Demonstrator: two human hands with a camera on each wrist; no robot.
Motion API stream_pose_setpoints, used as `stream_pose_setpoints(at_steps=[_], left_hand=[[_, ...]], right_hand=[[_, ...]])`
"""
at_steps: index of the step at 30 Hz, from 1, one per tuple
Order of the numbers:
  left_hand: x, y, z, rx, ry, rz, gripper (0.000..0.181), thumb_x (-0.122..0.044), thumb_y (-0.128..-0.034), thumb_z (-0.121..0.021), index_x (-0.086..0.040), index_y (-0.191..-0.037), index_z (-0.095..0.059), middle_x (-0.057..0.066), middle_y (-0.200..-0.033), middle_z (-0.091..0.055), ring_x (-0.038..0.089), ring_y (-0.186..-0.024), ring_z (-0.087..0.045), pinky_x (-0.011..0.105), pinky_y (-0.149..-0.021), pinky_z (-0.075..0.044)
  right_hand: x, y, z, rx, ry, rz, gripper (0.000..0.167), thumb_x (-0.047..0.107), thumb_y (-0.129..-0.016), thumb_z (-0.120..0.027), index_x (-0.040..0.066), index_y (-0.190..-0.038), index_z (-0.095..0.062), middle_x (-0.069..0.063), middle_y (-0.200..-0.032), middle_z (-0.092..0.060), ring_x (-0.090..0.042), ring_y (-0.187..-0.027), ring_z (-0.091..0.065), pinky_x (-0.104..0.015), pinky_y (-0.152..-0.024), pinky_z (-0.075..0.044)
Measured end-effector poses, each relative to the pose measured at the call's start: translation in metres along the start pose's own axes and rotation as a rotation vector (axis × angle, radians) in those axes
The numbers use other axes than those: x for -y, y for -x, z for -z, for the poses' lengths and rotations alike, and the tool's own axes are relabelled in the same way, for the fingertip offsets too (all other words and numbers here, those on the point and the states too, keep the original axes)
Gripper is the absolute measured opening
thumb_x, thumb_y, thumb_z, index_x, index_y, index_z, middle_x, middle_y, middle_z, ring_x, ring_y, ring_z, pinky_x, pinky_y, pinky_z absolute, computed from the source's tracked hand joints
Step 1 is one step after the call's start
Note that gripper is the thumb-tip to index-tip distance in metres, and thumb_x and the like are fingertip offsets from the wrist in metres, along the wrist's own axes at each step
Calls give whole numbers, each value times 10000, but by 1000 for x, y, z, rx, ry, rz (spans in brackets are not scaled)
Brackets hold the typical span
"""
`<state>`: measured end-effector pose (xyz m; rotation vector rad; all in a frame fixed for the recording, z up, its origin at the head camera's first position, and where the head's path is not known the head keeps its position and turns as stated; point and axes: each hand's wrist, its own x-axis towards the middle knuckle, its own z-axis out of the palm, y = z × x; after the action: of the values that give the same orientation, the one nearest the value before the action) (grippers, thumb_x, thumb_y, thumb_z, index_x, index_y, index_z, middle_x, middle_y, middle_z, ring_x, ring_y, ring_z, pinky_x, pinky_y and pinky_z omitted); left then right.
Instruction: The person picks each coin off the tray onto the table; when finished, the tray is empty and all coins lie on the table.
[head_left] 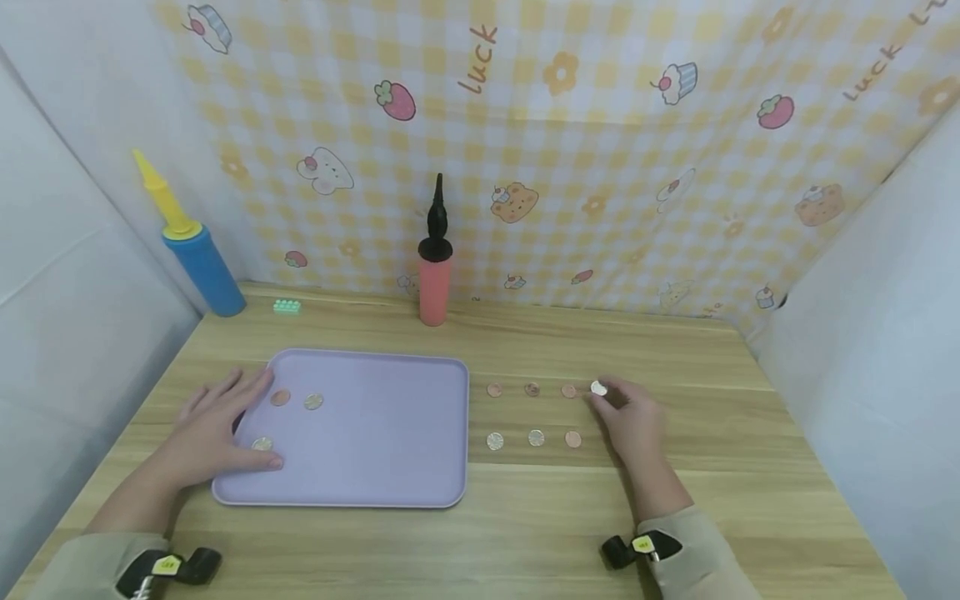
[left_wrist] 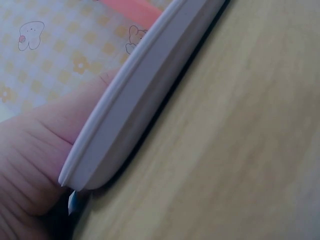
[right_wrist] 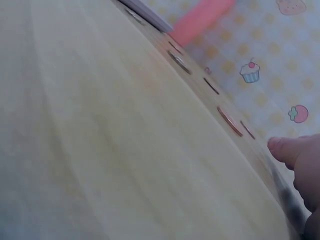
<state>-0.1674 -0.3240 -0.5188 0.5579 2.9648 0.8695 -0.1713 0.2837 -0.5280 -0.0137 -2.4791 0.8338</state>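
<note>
My left hand rests spread over the left side of a lilac tray, its thumb lying inward across the rim. On the tray lie a copper coin, a silver coin and another silver coin right by that thumb. Right of the tray, my right hand pinches a silver coin between thumb and fingertips, at the right end of the far row; whether it touches the table cannot be told. That coin is hidden in the right wrist view, where the thumb shows.
Several coins form two rows on the wooden table, including a copper coin and a silver coin. Along the back stand a blue and yellow pump, a pink and black pump and a small green toy brick.
</note>
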Motion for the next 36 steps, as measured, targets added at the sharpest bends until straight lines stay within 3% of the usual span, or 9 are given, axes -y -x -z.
stream_pose_setpoints(at_steps=[3,6,9,13,18,27,36], left_hand=[[1,0,-1,4,-3,5,1316,-509,-699,-974,-58,-1693,-239,294,-1689,-302,585,-1565,-87,695,-1215,146],[1,0,-1,11,-5,12,1314,-518,-704,-969,-60,-1694,-237,283,-1699,-289,584,-1567,-82,695,-1215,144],[1,-1,-1,20,-7,17,1314,-530,-710,-963,-66,-1697,-230,274,-1709,-273,584,-1568,-74,691,-1216,148],[1,-1,-1,14,-7,9,1310,-523,-708,-966,-66,-1696,-236,277,-1705,-280,592,-1562,-83,696,-1215,145],[2,0,-1,-3,1,-2,1300,-501,-701,-975,-59,-1690,-255,280,-1697,-298,599,-1556,-98,696,-1215,144],[-1,-1,-1,12,-1,10,1302,-517,-708,-967,-55,-1690,-249,286,-1695,-295,590,-1562,-87,693,-1218,141],[-2,-1,0,12,-1,7,1300,-512,-704,-969,-48,-1687,-255,294,-1692,-295,589,-1562,-88,700,-1215,140]], right_hand=[[-6,-2,3,29,24,-52,287,133,-870,-912,-2,-1095,-795,-195,-1071,-787,-405,-1057,-729,-550,-943,-581],[-10,-4,5,44,50,-46,267,143,-889,-897,-8,-1081,-790,-205,-1106,-781,-427,-1117,-687,-566,-1068,-455],[-10,-6,9,53,58,-36,241,134,-888,-893,-20,-1044,-793,-220,-1108,-777,-445,-1138,-662,-602,-1092,-337],[-8,-6,13,90,61,-80,235,156,-904,-881,-13,-1048,-801,-240,-1163,-753,-446,-1197,-623,-617,-1133,-270],[-7,-6,13,134,68,-114,258,191,-936,-854,-3,-1099,-805,-268,-1241,-717,-449,-1244,-589,-615,-1134,-252],[-6,-3,15,106,77,-65,227,131,-940,-828,-20,-1108,-808,-281,-1199,-717,-457,-1196,-606,-625,-1099,-271],[-1,-3,15,123,80,-105,253,132,-951,-793,-24,-1150,-795,-307,-1269,-683,-491,-1250,-562,-644,-1131,-262]])
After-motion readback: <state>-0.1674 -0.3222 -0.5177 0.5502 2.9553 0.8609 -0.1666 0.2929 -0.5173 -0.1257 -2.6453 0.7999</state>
